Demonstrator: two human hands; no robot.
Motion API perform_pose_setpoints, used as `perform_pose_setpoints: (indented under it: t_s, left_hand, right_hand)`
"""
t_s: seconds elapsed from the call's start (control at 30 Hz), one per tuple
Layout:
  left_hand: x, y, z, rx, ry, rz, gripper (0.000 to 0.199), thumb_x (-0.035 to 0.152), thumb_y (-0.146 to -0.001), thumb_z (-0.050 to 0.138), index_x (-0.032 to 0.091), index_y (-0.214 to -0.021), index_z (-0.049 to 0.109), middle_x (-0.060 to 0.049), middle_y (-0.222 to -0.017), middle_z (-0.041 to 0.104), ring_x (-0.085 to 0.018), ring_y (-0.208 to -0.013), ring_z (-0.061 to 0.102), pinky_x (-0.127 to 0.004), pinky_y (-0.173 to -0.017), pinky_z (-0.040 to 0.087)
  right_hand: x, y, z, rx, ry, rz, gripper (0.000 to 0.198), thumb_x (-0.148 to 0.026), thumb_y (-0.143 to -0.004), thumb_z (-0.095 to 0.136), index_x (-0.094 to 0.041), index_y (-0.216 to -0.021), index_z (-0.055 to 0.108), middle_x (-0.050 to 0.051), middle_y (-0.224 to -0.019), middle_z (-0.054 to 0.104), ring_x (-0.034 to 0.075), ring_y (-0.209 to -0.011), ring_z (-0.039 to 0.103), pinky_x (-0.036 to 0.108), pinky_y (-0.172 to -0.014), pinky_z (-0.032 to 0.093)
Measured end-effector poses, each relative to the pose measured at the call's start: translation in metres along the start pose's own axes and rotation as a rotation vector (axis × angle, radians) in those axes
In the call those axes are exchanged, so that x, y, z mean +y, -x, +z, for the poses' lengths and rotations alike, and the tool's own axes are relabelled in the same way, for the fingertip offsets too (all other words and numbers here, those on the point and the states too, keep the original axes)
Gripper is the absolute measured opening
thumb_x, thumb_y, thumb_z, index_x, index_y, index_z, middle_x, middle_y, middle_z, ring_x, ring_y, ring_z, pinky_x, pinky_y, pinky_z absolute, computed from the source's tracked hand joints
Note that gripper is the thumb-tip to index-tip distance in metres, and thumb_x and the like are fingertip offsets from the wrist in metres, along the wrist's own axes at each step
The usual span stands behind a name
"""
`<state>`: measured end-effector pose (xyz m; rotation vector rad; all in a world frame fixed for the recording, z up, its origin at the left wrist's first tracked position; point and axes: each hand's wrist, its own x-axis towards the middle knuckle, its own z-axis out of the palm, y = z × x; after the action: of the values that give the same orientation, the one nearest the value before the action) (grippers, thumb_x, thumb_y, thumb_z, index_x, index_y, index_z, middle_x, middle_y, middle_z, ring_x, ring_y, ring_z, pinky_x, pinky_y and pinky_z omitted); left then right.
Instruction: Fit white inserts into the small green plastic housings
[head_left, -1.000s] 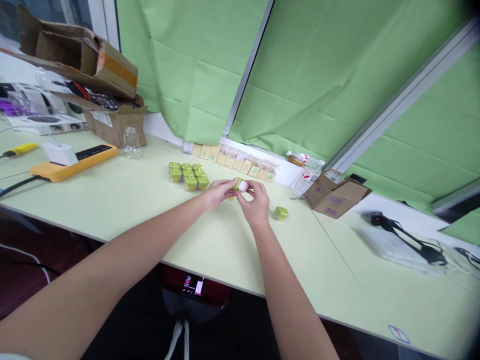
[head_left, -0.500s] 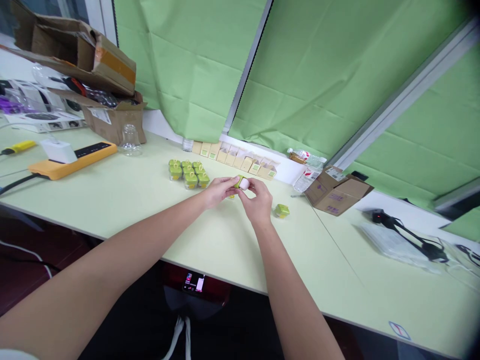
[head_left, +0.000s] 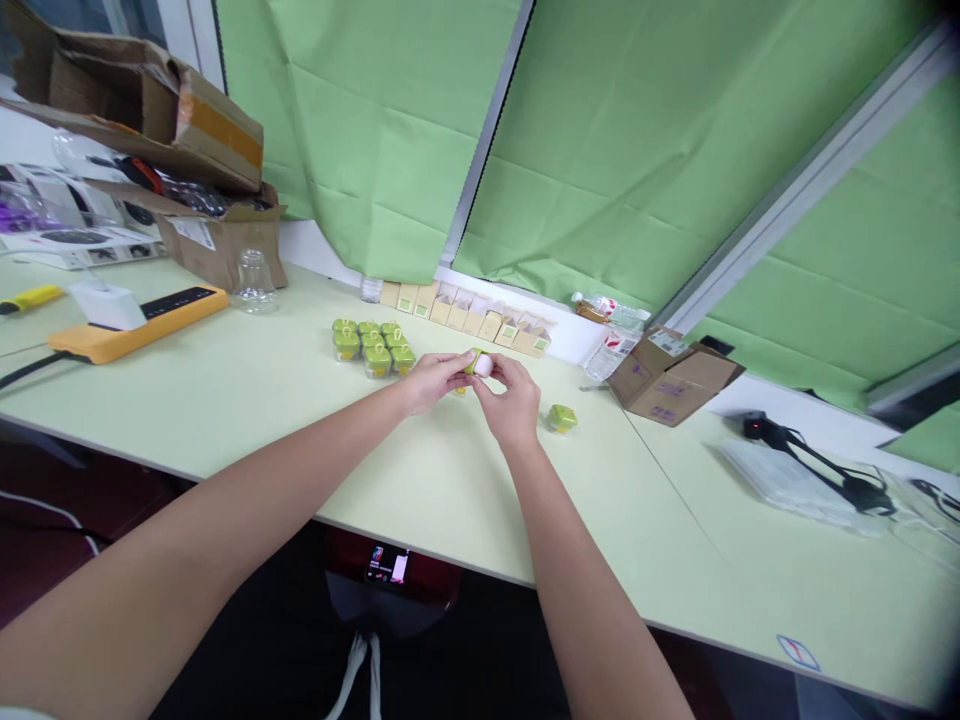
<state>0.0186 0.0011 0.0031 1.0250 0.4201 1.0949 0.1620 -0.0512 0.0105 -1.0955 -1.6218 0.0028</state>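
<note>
Above the middle of the table, my left hand [head_left: 433, 384] pinches a small green lid [head_left: 472, 358] with a whitish part [head_left: 484, 366] showing at its right side. My right hand [head_left: 513, 402] closes on the same piece from the right, its thumb and fingers at the whitish part. Just below my hands, something small with yellow [head_left: 460, 391] shows on the table, mostly hidden. To the left stands a cluster of small clear boxes with green lids [head_left: 376, 350]. One more green-lidded box [head_left: 562, 418] sits alone, right of my right hand.
A row of small beige cartons [head_left: 472, 317] lines the back edge. An orange power strip [head_left: 142, 322], a clear jar [head_left: 254, 283] and cardboard boxes [head_left: 221, 245] stand at left. On the right are plastic bottles [head_left: 609, 352], an opened carton [head_left: 670, 380] and a black headset [head_left: 825, 465].
The view has shifted slightly. Both hands keep hold of the green-and-white piece in nearly the same pose, and the boxes on the table stay put.
</note>
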Motion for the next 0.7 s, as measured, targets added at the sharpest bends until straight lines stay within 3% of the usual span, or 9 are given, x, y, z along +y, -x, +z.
perform_pose_setpoints:
  t_s: [0.23, 0.47, 0.7]
  left_hand:
    - [0.0, -0.003, -0.004, -0.028, 0.0, 0.004, 0.031, 0.036, -0.081, 0.074, 0.009, -0.096, 0.075, -0.012, -0.1, 0.073, -0.016, -0.089, 0.067, -0.033, -0.094, 0.05]
    - [-0.003, -0.006, -0.004, 0.029, 0.067, 0.006, 0.031, 0.036, -0.08, 0.075, 0.01, -0.096, 0.074, -0.01, -0.096, 0.073, -0.014, -0.082, 0.067, -0.03, -0.09, 0.052]
    - [-0.004, -0.006, -0.004, 0.005, 0.014, 0.03, 0.034, 0.041, -0.081, 0.073, 0.01, -0.096, 0.073, -0.011, -0.098, 0.073, -0.017, -0.087, 0.068, -0.034, -0.093, 0.052]
  right_hand:
    - [0.006, 0.005, 0.007, 0.013, 0.019, 0.056, 0.036, -0.031, -0.081, 0.066, -0.027, -0.116, 0.068, 0.005, -0.113, 0.071, 0.024, -0.097, 0.067, 0.044, -0.098, 0.054]
    - [0.003, 0.005, 0.012, 0.045, -0.105, 0.123, 0.047, -0.038, -0.077, 0.071, -0.022, -0.12, 0.066, 0.009, -0.118, 0.068, 0.024, -0.102, 0.067, 0.042, -0.097, 0.055]
    - [0.005, -0.001, 0.016, 0.034, -0.385, 0.463, 0.052, -0.05, -0.074, 0.074, -0.019, -0.114, 0.062, 0.011, -0.115, 0.069, 0.024, -0.101, 0.067, 0.04, -0.087, 0.058]
